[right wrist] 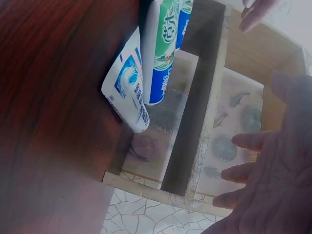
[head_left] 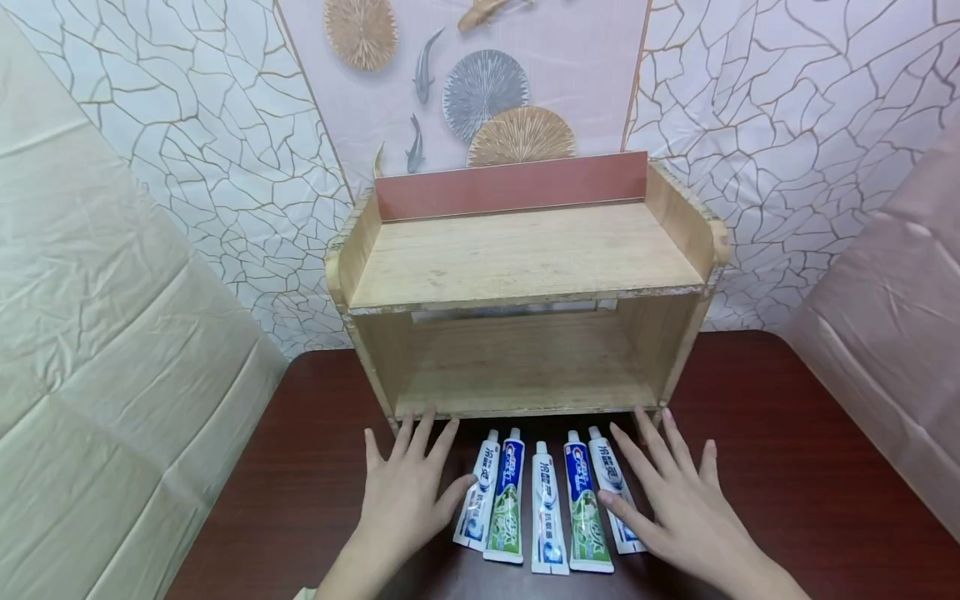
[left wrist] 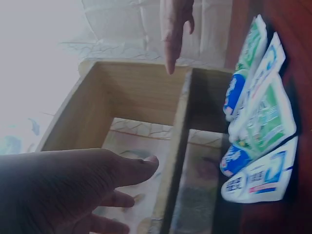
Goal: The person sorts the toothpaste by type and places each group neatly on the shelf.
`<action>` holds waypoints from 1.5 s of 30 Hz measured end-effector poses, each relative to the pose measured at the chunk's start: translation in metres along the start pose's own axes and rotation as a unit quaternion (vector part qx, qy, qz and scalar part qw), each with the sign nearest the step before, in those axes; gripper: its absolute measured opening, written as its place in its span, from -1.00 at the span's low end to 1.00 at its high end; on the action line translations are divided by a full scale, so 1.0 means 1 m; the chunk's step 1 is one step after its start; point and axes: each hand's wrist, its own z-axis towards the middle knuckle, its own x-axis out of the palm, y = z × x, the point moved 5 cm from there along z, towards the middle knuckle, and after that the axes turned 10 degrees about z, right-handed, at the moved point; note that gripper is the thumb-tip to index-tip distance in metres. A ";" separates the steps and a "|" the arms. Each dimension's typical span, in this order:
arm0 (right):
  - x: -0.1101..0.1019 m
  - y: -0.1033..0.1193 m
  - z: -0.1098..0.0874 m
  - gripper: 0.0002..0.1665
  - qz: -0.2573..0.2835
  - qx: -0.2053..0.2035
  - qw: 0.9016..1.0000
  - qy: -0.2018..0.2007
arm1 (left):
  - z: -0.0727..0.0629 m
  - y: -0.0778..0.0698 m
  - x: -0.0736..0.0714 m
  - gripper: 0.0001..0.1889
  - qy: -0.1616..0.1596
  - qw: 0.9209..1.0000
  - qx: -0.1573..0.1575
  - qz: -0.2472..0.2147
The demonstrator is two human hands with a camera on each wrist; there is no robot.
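Several toothpaste tubes lie in a row on the table, caps toward a small wooden shelf (head_left: 525,258). White tubes sit at the left end (head_left: 478,500), in the middle (head_left: 548,512) and at the right end (head_left: 617,492). Between them are two blue-and-green tubes, the left one (head_left: 507,500) and the right one (head_left: 587,508). My left hand (head_left: 405,492) is beside the row's left end, fingers spread toward the shelf's front edge. On the other side, my right hand (head_left: 686,508) has its fingers spread and its thumb overlapping the rightmost tube in the head view. Both hands hold nothing.
The shelf has a top surface with a reddish back board (head_left: 517,185) and a lower compartment (head_left: 525,362). A dark red-brown table (head_left: 810,467) carries everything. Pale cloth (head_left: 112,333) hangs on both sides, and a patterned wall covering (head_left: 210,125) stands behind.
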 end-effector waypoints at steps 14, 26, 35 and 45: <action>-0.002 0.005 0.006 -0.27 0.071 -0.026 0.995 -0.072 | 0.036 0.054 -0.083 -0.66 -0.248 0.961 -0.080 -0.094; 0.019 0.003 0.018 -0.57 0.117 0.009 0.993 -0.028 | 0.064 0.097 -0.090 -0.16 -0.244 0.883 -0.243 -0.320; 0.040 -0.005 0.027 -0.55 0.111 0.063 0.991 0.037 | 0.072 0.099 -0.058 -0.62 -0.175 0.904 -0.234 -0.313; 0.043 -0.024 0.026 -0.42 0.088 0.125 0.985 0.078 | 0.073 0.103 -0.065 -0.71 -0.190 0.924 -0.215 -0.251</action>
